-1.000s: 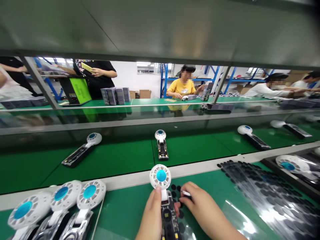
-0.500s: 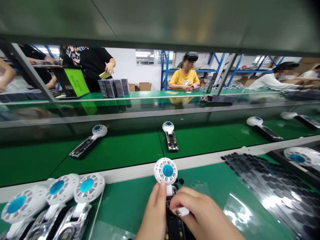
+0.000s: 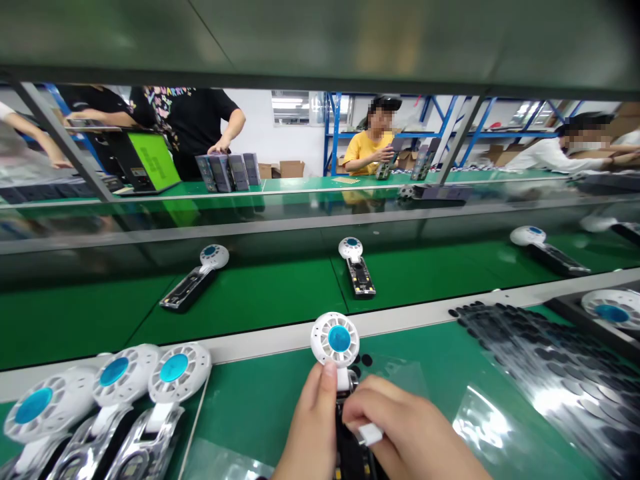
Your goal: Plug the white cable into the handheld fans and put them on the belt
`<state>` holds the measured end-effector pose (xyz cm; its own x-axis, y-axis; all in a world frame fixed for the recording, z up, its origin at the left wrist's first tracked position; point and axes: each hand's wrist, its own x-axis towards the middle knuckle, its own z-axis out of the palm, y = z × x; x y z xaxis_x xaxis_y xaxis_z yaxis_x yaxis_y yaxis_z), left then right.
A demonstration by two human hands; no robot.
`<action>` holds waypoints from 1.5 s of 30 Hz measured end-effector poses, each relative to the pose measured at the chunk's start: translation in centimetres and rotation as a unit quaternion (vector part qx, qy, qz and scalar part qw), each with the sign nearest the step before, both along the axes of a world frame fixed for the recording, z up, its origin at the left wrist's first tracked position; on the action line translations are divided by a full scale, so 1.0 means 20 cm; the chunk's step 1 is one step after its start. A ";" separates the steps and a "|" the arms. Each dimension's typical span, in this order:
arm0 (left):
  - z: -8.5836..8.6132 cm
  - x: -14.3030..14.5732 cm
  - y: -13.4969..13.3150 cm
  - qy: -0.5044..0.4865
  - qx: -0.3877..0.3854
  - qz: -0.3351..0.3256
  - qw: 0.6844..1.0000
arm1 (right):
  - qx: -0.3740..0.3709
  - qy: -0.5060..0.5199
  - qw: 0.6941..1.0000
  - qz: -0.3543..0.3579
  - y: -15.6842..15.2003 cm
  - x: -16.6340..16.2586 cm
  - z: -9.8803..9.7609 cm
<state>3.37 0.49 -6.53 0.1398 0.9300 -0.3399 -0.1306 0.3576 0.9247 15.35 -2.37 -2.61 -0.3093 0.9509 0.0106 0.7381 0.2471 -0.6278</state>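
Fitting a small white part onto a handheld fan body on the worktop (image 3: 250,400).

The left hand (image 3: 310,433) steadies the fan unit (image 3: 339,343), thumb pressed at its neck; the right hand (image 3: 400,433) has its fingers (image 3: 367,410) pinching a white part (image 3: 370,435) just beside it, which likely needs seating squarely. Three finished fans (image 3: 115,380) lie well left of the fingers; three more (image 3: 357,263) ride the belt beyond.

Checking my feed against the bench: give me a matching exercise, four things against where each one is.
Things:
1. fan unit
2. white tool
3. three waiting fans
4. sheets of black round pads

Places:
a. right part of the bench
b. pinched in the right hand
c. near left corner
d. steadied at its neck by the left hand

Pairs: 1-d, 2-b, 3-c, 4-a
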 end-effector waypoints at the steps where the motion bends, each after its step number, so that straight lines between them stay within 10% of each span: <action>1: 0.01 0.00 0.00 0.004 -0.001 0.001 1.000 | 0.016 -0.019 1.000 0.001 0.00 0.00 -0.01; 12: 0.00 -0.01 0.01 -0.023 -0.020 -0.008 0.999 | 0.049 -0.067 0.995 -0.062 -0.03 -0.04 -0.05; 20: 0.04 -0.01 -0.01 -0.128 -0.059 -0.080 0.987 | -0.119 0.197 0.952 -0.201 0.01 0.12 0.01; 28: 0.04 -0.06 -0.02 -0.220 -0.054 -0.216 0.950 | -0.173 0.297 0.932 -0.114 -0.05 0.10 -0.03; 45: 0.09 -0.07 -0.04 -0.191 -0.113 -0.150 0.963 | -0.103 0.184 0.975 -0.065 -0.09 0.09 -0.03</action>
<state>2.02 -0.26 -4.72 0.5457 0.7371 -0.3985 -0.3065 0.6182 0.7238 17.23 -4.14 -3.26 -0.1978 0.9753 -0.0978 0.4706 0.0070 -0.8823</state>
